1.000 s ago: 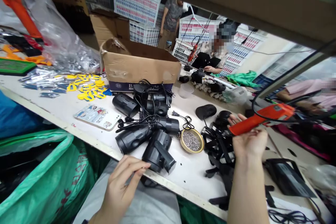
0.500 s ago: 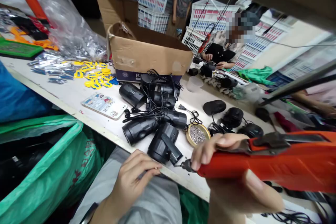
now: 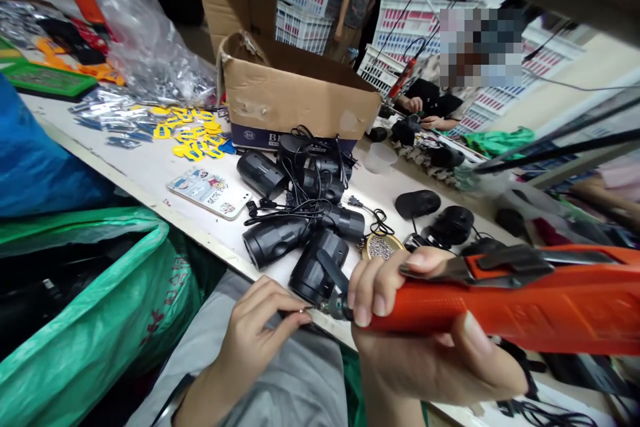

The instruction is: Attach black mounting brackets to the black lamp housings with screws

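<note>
R hand gripping orange electric screwdriver round barrel, fingers closed. L hand pinching tiny screw at bit tip, over lap. Screw prob. light, slippery; holding by shank.

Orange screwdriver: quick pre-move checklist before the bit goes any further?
1. Right hand wrapped firmly round the orange screwdriver: ok.
2. Bit tip at the left hand fingertips: ok.
3. Screw pinched in the left fingertips: cannot tell, too small.
4. Screw seated on the bit: cannot tell.
5. Black housings within reach on the table: ok.
6. Loose cables tangled among the housings: not ok.
7. Screw dish close by: ok.
</note>
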### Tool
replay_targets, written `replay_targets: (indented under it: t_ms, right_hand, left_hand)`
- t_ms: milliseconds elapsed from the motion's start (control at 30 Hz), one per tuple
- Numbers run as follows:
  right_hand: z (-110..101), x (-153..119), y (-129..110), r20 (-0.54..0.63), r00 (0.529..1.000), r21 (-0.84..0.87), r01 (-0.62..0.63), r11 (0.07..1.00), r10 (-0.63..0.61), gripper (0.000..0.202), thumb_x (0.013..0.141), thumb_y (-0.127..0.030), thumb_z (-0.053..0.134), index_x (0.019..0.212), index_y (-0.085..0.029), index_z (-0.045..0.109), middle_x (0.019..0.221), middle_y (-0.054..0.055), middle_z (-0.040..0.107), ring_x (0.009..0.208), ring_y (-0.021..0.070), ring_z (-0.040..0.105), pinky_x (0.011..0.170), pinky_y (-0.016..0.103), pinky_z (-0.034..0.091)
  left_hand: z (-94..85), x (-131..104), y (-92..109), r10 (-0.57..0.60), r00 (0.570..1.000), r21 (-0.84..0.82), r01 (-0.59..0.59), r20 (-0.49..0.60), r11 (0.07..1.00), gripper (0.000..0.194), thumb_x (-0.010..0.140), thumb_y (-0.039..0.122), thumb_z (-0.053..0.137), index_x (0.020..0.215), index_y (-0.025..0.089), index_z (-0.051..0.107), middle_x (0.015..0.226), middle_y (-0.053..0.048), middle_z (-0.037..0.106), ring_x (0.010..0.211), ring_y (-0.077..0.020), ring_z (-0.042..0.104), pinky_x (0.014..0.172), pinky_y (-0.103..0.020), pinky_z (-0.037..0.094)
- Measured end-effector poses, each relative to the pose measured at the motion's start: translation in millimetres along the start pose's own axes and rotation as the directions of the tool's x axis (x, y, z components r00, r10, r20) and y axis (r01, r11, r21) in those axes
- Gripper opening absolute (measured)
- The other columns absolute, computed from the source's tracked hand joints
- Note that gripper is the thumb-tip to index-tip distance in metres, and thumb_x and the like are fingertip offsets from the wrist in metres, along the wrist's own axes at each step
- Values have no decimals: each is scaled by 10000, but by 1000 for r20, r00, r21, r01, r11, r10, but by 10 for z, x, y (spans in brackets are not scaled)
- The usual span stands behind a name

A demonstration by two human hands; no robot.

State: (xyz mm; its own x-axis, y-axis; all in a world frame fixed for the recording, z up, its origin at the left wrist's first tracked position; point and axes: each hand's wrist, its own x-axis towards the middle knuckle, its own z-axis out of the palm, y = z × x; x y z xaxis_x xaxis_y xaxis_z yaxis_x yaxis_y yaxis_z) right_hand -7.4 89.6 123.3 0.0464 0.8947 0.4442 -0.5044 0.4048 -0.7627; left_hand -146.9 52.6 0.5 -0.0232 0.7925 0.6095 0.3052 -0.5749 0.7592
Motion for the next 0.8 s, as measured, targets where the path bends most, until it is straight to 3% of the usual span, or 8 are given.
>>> replay_targets:
  t_ms: [200, 333, 433, 500, 567, 667, 800]
  right_hand:
    - [-22, -21, -19, 0, 1000, -42, -6, 999, 6, 202, 888, -378, 583, 1027, -244, 641, 637, -5, 541, 469, 168, 506, 485, 300, 415]
    - [-22, 19, -41, -7, 1000, -22, -4, 1000, 3, 211, 886, -390, 601, 1027, -241, 650, 638, -6, 544, 462, 166, 505, 474, 293, 405]
    - [-22, 122, -79, -53, 998, -72, 28, 997, -32, 189, 894, -368, 592, 1013, -238, 659, 629, -10, 548, 453, 172, 510, 488, 315, 419]
    - [-26, 232, -95, -77, 993, -159, 71, 985, -84, 165, 899, -345, 560, 989, -246, 658, 610, -18, 533, 439, 174, 500, 485, 323, 422]
    - [-36, 372, -89, -104, 984, -230, 115, 966, -142, 167, 892, -332, 522, 958, -250, 652, 587, -27, 504, 425, 170, 482, 462, 311, 406]
    - [-65, 604, -23, -156, 970, -244, 145, 959, -186, 178, 851, -319, 497, 900, -232, 644, 538, -33, 481, 403, 158, 457, 410, 277, 363]
    - [-119, 821, 122, -147, 982, -190, 89, 978, -117, 181, 807, -353, 534, 858, -204, 625, 501, -36, 507, 374, 146, 450, 373, 248, 351]
  left_hand:
    - [19, 35, 37, 10, 1000, 24, -10, 1, 1000, 85, 909, 123, 721, 949, 196, 706, 820, -4, 737, 752, -136, 646, 702, -271, 520]
    - [5, 129, 96, 84, 996, 125, -88, 34, 988, 117, 932, 87, 668, 976, 188, 707, 845, -6, 737, 803, -141, 640, 750, -269, 533]
    - [29, 222, 137, 140, 989, 219, -145, 35, 965, 189, 964, 97, 619, 1101, 196, 701, 927, -20, 751, 987, -177, 647, 904, -307, 537]
    - [71, 265, 156, 102, 994, 293, -110, 41, 950, 318, 985, 182, 617, 1303, 187, 625, 1128, -66, 733, 1196, -217, 597, 1049, -369, 495]
    - [123, 270, 164, -6, 998, 364, -19, 66, 931, 535, 993, 363, 618, 1474, 175, 477, 1375, -131, 617, 1356, -268, 500, 1141, -447, 435]
    - [191, 191, 139, -130, 980, 414, 55, 153, 909, 764, 983, 562, 550, 1589, 181, 283, 1601, -193, 357, 1469, -326, 383, 1150, -524, 430]
    - [220, 15, 41, -91, 970, 422, -14, 228, 906, 842, 978, 579, 543, 1619, 174, 177, 1674, -227, 158, 1533, -347, 287, 1144, -536, 450]
